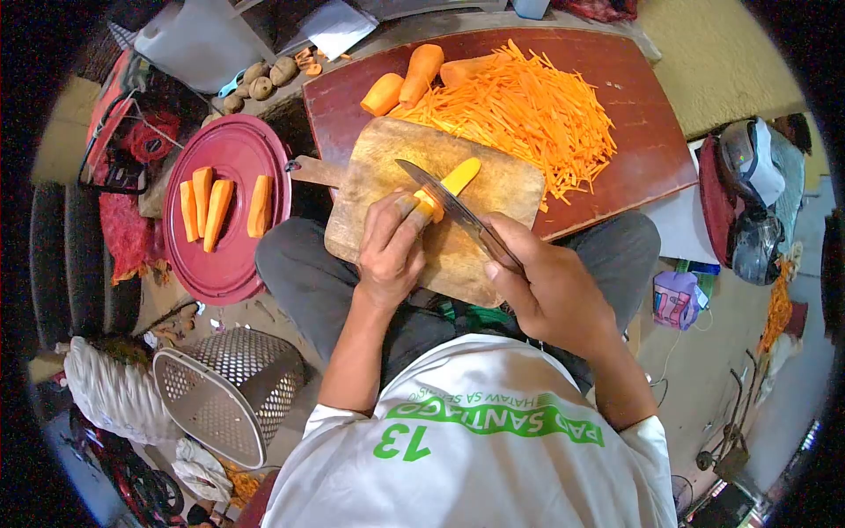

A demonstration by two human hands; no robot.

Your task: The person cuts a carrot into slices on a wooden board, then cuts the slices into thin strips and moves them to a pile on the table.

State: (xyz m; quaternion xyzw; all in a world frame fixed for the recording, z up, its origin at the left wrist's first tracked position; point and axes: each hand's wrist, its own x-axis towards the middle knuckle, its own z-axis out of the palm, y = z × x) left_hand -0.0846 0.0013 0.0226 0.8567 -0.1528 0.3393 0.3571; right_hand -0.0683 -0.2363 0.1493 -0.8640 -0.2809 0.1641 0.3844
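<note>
My right hand [556, 295] is closed round the handle of a kitchen knife [465, 215], its blade slanting up and left across the carrot. With bent fingers my left hand [393, 245] presses a carrot [429, 204] down on the board, fingertips close to the blade. A yellow-orange length [461, 176] sticks out on the blade's far side. Beneath them lies a worn wooden cutting board [370, 167] with a short handle, tilted over my lap and the table edge. Behind it spreads a large heap of carrot strips [528, 114], with whole peeled carrots [422, 75] at its left.
The dark red table [651, 150] carries the heap. To the left, a pink round lid [229, 141] holds several peeled carrots [218, 211]. Potatoes [261, 88] lie beyond it. A perforated plastic basket [255, 370] rests tipped on the floor at lower left.
</note>
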